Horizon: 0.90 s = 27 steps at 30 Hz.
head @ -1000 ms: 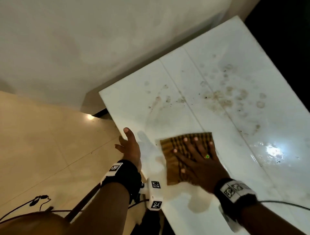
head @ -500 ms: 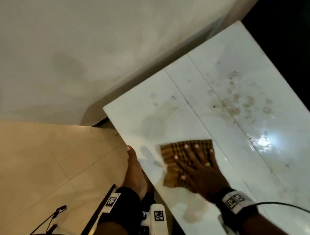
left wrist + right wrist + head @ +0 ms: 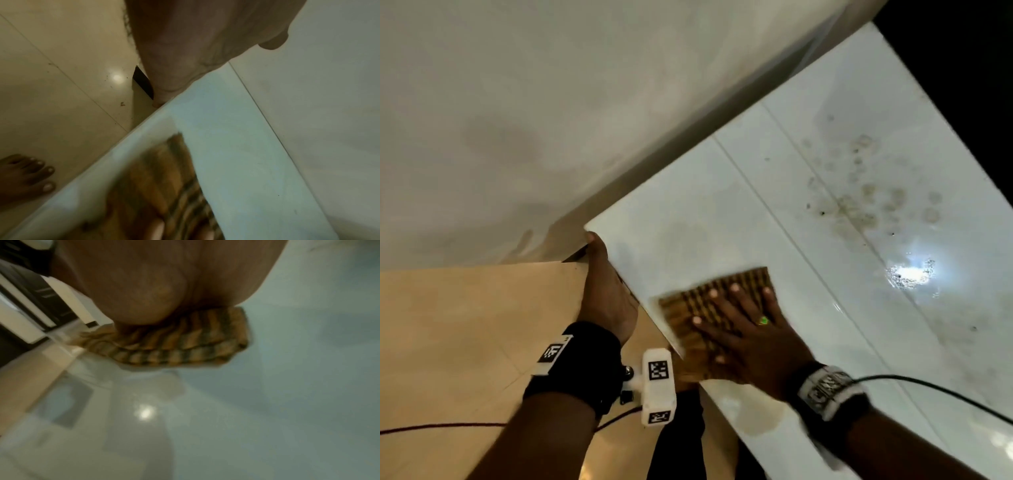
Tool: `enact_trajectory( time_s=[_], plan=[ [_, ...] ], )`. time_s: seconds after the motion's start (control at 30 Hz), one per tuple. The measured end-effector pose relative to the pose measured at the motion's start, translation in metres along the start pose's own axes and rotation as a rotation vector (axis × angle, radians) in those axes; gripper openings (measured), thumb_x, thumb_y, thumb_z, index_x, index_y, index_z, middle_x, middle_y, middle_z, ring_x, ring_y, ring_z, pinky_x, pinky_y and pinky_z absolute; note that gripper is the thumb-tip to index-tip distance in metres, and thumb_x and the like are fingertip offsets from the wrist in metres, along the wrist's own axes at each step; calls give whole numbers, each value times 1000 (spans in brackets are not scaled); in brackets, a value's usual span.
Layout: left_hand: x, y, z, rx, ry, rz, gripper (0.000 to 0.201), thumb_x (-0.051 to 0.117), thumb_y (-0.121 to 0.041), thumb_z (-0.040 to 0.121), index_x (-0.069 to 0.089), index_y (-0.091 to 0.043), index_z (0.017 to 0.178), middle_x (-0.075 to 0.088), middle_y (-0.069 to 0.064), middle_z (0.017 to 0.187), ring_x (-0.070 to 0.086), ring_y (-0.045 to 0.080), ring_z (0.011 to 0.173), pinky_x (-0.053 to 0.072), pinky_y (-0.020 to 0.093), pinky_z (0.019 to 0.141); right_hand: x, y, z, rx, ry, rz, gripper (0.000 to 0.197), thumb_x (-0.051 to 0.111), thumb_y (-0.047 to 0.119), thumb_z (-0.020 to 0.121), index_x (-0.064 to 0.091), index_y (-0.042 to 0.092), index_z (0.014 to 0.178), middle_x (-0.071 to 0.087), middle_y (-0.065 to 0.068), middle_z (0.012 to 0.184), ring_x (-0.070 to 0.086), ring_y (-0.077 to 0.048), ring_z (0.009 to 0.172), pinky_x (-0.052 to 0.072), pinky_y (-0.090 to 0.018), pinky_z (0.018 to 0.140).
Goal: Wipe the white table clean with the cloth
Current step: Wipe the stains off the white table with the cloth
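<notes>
A folded brown checked cloth (image 3: pixel 722 301) lies on the white table (image 3: pixel 825 308) at its near left edge, one corner hanging slightly over. My right hand (image 3: pixel 750 329) presses flat on the cloth with fingers spread; in the right wrist view the palm covers the cloth (image 3: pixel 185 345). My left hand (image 3: pixel 602 287) lies along the table's left edge with fingers straight, its fingertip at the far left corner. The left wrist view shows that palm against the table edge (image 3: pixel 236 146) and the cloth (image 3: pixel 164 186) blurred. Brown ring stains (image 3: pixel 859 205) mark the top further right.
A pale wall (image 3: pixel 551 102) runs behind the table's far edge. Beige floor tiles (image 3: pixel 465 325) lie to the left, with a bare foot (image 3: pixel 26 172) beside the table. A black cable (image 3: pixel 928 387) trails from the right wrist. A lamp's glare (image 3: pixel 907 274) shines on the wet top.
My right hand has slid the cloth toward the near left edge. My left hand has gone from beside the edge forward along it to the far corner.
</notes>
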<state>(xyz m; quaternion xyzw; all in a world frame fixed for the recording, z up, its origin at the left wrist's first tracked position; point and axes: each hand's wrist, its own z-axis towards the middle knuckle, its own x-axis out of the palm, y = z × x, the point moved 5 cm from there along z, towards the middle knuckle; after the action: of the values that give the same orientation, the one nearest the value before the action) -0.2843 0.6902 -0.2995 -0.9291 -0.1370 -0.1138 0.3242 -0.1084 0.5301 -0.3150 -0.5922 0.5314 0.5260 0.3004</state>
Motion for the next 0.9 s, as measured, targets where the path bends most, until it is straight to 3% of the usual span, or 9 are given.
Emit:
enact_trajectory(
  time_s=[0.1, 0.23, 0.33, 0.43, 0.53, 0.63, 0.77, 0.83, 0.9],
  plan=[
    [5, 1, -2, -40, 36, -10, 73, 37, -74, 86, 53, -30, 142, 63, -1, 138, 57, 19, 130, 36, 46, 115, -7, -47, 5, 82, 42, -11, 58, 32, 57, 103, 24, 42, 159, 20, -9, 169, 19, -41, 153, 19, -72, 115],
    [4, 4, -1, -71, 48, -35, 73, 42, -80, 82, 57, -35, 138, 63, -5, 138, 53, 18, 134, 34, 41, 115, -27, -77, 94, 289, 4, 40, 62, 26, 62, 99, 12, 48, 159, 6, -10, 171, 5, -43, 155, 9, -74, 116],
    [1, 1, -2, -30, 82, -44, 78, 40, -76, 84, 47, -31, 147, 55, 0, 147, 50, 23, 137, 36, 44, 114, -33, -55, 146, 223, 19, 0, 62, 22, 62, 100, 9, 48, 159, 0, -13, 171, 0, -44, 155, 7, -74, 116],
    [-6, -2, -6, -29, 134, -36, 78, 31, -80, 84, 44, -37, 147, 53, -5, 149, 50, 21, 137, 37, 44, 113, -22, -10, 117, 51, -44, -31, 58, 31, 57, 102, 23, 44, 158, 12, -14, 170, 9, -44, 154, 11, -72, 116],
    [-18, 0, -4, -59, 124, 24, 70, 24, -84, 86, 45, -49, 143, 50, -18, 149, 42, 14, 141, 25, 39, 116, -10, 1, 48, -101, -4, -61, 56, 35, 54, 104, 26, 43, 158, 19, -8, 169, 17, -40, 154, 15, -69, 118],
    [-19, 0, -2, -77, 109, 18, 67, 25, -82, 88, 42, -50, 144, 50, -22, 147, 40, 8, 141, 18, 43, 122, -17, -42, 38, -17, 25, -41, 55, 33, 54, 105, 28, 40, 158, 25, -8, 167, 23, -41, 152, 25, -70, 113],
    [-18, 2, -3, -68, 111, 19, 65, 25, -79, 90, 45, -47, 144, 54, -17, 145, 47, 12, 137, 29, 46, 118, -40, -86, 120, 273, 4, 19, 61, 24, 60, 102, 10, 47, 159, 5, -10, 171, 6, -43, 155, 11, -74, 116],
    [-22, 4, -2, -56, 109, 32, 66, 26, -81, 89, 44, -48, 144, 53, -16, 147, 47, 14, 137, 31, 47, 117, -45, -80, 173, 284, 47, 47, 61, 15, 64, 100, -6, 52, 156, -15, -9, 170, -11, -42, 155, -2, -73, 117],
    [-27, 5, -2, -67, 102, 33, 76, 29, -86, 82, 41, -47, 146, 49, -15, 150, 43, 14, 141, 26, 49, 119, -47, -50, 201, 179, 62, 4, 62, 13, 66, 99, -2, 51, 157, -13, -12, 170, -11, -44, 154, 1, -75, 115]
  ],
)
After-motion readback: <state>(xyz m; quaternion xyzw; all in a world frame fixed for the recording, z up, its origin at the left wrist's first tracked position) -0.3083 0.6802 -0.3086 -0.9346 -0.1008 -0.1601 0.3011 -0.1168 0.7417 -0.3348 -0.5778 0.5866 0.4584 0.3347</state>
